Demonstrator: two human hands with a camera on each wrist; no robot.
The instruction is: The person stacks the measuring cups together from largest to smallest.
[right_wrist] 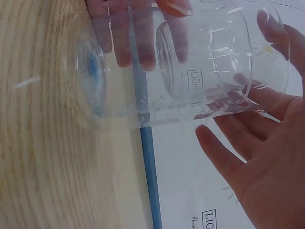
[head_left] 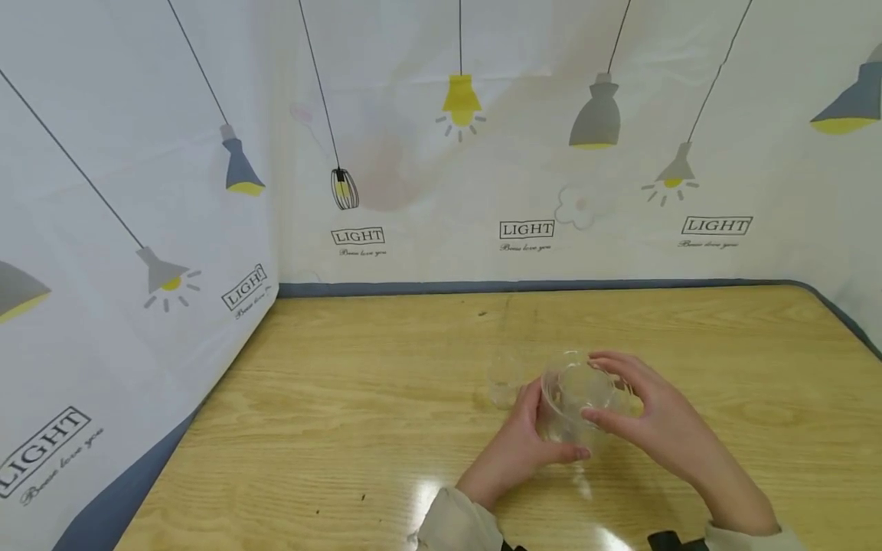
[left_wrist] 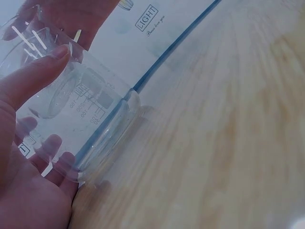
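Observation:
A large clear beaker [head_left: 560, 428] with printed volume marks stands upright in front of me. My left hand [head_left: 527, 444] grips its side, thumb toward me and fingers round the far side. A smaller clear beaker [right_wrist: 209, 52] sits partly down inside the large one, its base above the large beaker's bottom. At the top, my right hand [head_left: 651, 409] holds the small beaker's rim between thumb and fingers. In the left wrist view the large beaker's base [left_wrist: 112, 138] is close to the tabletop; whether it touches I cannot tell.
Just left of the beakers, a faint transparent vessel [head_left: 505, 379] stands on the wooden table [head_left: 331, 398]; its exact kind is hard to make out. A white cloth printed with lamps [head_left: 413, 176] rises behind the table and along its sides.

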